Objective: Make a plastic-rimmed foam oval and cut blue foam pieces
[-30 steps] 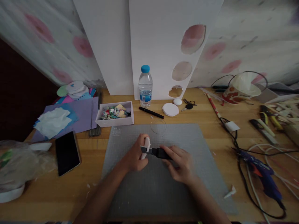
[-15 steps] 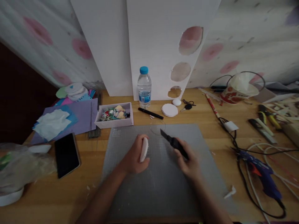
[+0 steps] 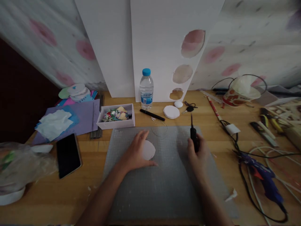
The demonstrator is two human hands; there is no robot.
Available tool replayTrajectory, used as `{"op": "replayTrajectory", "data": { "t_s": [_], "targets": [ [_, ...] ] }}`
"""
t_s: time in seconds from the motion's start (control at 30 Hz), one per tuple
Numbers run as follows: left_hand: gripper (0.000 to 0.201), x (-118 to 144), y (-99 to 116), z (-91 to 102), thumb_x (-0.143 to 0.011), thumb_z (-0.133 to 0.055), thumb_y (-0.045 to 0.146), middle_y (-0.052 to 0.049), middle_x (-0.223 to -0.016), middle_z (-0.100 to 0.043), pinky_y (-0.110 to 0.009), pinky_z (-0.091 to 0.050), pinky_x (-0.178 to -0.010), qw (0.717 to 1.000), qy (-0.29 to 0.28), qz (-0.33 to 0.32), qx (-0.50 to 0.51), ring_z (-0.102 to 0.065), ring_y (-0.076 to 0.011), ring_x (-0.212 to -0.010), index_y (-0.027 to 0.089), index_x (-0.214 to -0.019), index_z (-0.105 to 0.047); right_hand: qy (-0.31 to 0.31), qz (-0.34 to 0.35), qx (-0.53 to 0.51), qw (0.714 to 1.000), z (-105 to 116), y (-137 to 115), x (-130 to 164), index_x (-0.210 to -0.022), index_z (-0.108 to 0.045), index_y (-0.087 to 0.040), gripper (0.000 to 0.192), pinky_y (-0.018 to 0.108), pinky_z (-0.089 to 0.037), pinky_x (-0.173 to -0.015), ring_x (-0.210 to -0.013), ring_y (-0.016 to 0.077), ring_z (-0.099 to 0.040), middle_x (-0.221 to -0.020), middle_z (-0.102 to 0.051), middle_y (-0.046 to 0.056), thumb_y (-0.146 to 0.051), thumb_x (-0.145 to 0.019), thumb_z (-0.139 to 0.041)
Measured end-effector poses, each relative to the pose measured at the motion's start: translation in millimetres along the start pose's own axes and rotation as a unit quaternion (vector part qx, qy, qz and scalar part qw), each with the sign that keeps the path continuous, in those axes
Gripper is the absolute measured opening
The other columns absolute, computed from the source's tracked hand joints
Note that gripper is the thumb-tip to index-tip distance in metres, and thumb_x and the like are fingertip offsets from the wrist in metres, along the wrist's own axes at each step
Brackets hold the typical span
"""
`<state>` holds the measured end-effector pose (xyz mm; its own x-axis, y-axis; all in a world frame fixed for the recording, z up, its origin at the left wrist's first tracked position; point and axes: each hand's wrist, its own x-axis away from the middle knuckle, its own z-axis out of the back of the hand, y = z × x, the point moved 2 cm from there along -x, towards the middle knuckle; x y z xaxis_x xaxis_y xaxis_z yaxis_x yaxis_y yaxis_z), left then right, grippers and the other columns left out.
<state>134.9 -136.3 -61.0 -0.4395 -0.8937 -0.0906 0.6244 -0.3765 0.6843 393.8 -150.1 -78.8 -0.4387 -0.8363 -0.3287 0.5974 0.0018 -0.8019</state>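
Note:
My left hand [image 3: 137, 152] rests on the grey cutting mat [image 3: 162, 188], fingers spread around a white foam disc [image 3: 149, 150] that lies nearly flat under its fingertips. My right hand [image 3: 198, 153] grips a black utility knife [image 3: 193, 133] by the handle near the mat's right part, blade pointing away from me. A thin clear ring [image 3: 160, 128] lies at the mat's far edge between the two hands.
Behind the mat lie a black marker [image 3: 152, 115], a stack of white discs [image 3: 171, 111], keys [image 3: 189, 107], a water bottle [image 3: 146, 84] and a box of scraps [image 3: 116, 115]. A phone [image 3: 68, 154] lies left. A blue glue gun [image 3: 264, 179] and cables lie right.
The knife left the foam disc and swung out to the right, blade now pointing away. My left hand laid the disc from its upright edge down toward flat on the mat.

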Motion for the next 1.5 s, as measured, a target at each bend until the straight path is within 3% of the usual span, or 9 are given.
{"op": "replayTrajectory", "data": {
  "t_s": [0.23,0.37,0.47,0.63,0.83,0.97,1.23,1.33,1.5],
  "targets": [
    [0.07,-5.2,-10.6,8.3,-0.056,-0.084,0.043,-0.016,-0.127,-0.051,-0.054,-0.031,-0.105,0.993,0.056,0.051,-0.087,-0.042,-0.0367,-0.12,0.016,-0.117,-0.061,0.001,0.021,0.042,0.999,1.1,11.7,-10.4,-0.1,-0.06,-0.016,0.027,0.038,-0.045,-0.07,-0.075,0.0236,-0.059,-0.081,-0.062,0.007,-0.034,-0.083,-0.051],
    [0.049,-8.3,-10.8,8.1,-0.046,-0.088,0.028,-0.009,-0.113,-0.06,-0.052,-0.025,-0.108,0.987,0.085,0.087,0.107,-0.04,-0.0346,-0.118,0.02,-0.09,-0.069,-0.029,0.054,0.033,0.998,-0.4,3.3,-8.5,-0.102,-0.059,-0.019,0.026,0.037,-0.047,-0.071,-0.078,0.0223,-0.059,-0.085,-0.064,0.006,-0.024,-0.079,-0.048],
    [0.038,-7.8,-12.1,4.9,-0.049,-0.087,0.025,-0.005,-0.1,-0.064,-0.048,-0.033,-0.103,0.926,0.133,0.157,0.316,-0.051,-0.0297,-0.107,0.021,-0.078,-0.063,-0.045,0.073,0.029,0.996,-1.8,-0.8,-7.0,-0.114,-0.055,-0.018,0.042,0.036,-0.048,-0.068,-0.074,0.0207,-0.058,-0.088,-0.062,0.006,-0.017,-0.072,-0.047],
    [0.025,-7.2,-6.5,1.5,-0.08,-0.063,0.041,-0.009,-0.101,-0.069,-0.043,-0.05,-0.084,0.855,0.154,0.197,0.455,-0.066,-0.0268,-0.094,0.021,-0.089,-0.052,-0.06,0.113,0.042,0.991,-4.9,5.1,-7.7,-0.133,-0.043,-0.015,0.068,0.042,-0.05,-0.075,-0.082,0.0234,-0.057,-0.102,-0.059,0.011,-0.011,-0.065,-0.046],
    [0.031,-8.6,-2.3,8.6,-0.078,-0.062,0.026,-0.014,-0.101,-0.071,-0.046,-0.053,-0.083,0.622,0.133,0.23,0.736,-0.069,-0.0291,-0.093,0.018,-0.107,-0.056,-0.044,0.136,0.057,0.988,-15.7,15.7,-4.6,-0.139,-0.038,-0.014,0.065,0.051,-0.048,-0.087,-0.103,0.0299,-0.055,-0.112,-0.056,0.016,-0.012,-0.074,-0.046],
    [0.036,-7.9,-6.4,12.8,-0.081,-0.052,0.037,-0.018,-0.091,-0.071,-0.041,-0.055,-0.068,0.562,0.119,0.23,0.786,-0.069,-0.0295,-0.08,0.01,-0.101,-0.064,-0.032,0.149,0.069,0.986,-20.8,11.5,-1.3,-0.132,-0.047,-0.014,0.052,0.052,-0.047,-0.089,-0.104,0.0304,-0.055,-0.111,-0.056,0.016,-0.015,-0.08,-0.048],
    [0.037,-7.8,-11.9,8.3,-0.084,-0.043,0.031,-0.018,-0.093,-0.073,-0.047,-0.055,-0.08,0.544,0.161,0.236,0.789,-0.07,-0.0312,-0.089,0.008,-0.099,-0.068,-0.087,0.277,0.098,0.952,-10.2,-32.3,-1.2,-0.111,-0.06,-0.019,0.023,0.043,-0.045,-0.091,-0.104,0.0262,-0.054,-0.113,-0.061,0.012,-0.02,-0.089,-0.053],
    [0.038,-8.7,-11.7,6.5,-0.088,-0.04,0.032,-0.018,-0.091,-0.073,-0.049,-0.054,-0.084,0.552,0.161,0.245,0.781,-0.07,-0.0304,-0.091,0.008,-0.101,-0.067,-0.211,0.348,0.166,0.898,-27.9,-52.8,4.1,-0.11,-0.061,-0.019,0.022,0.041,-0.042,-0.087,-0.102,0.027,-0.054,-0.109,-0.065,0.011,-0.026,-0.09,-0.056],
    [0.037,-9.2,-7.7,10.1,-0.091,-0.04,0.033,-0.016,-0.09,-0.074,-0.048,-0.056,-0.078,0.571,0.156,0.236,0.77,-0.072,-0.0297,-0.085,0.012,-0.112,-0.063,-0.24,0.357,0.194,0.882,-67.1,-64.1,7.1,-0.103,-0.064,-0.018,0.018,0.04,-0.039,-0.082,-0.09,0.0264,-0.057,-0.096,-0.068,0.011,-0.027,-0.09,-0.057]
  ]
}}
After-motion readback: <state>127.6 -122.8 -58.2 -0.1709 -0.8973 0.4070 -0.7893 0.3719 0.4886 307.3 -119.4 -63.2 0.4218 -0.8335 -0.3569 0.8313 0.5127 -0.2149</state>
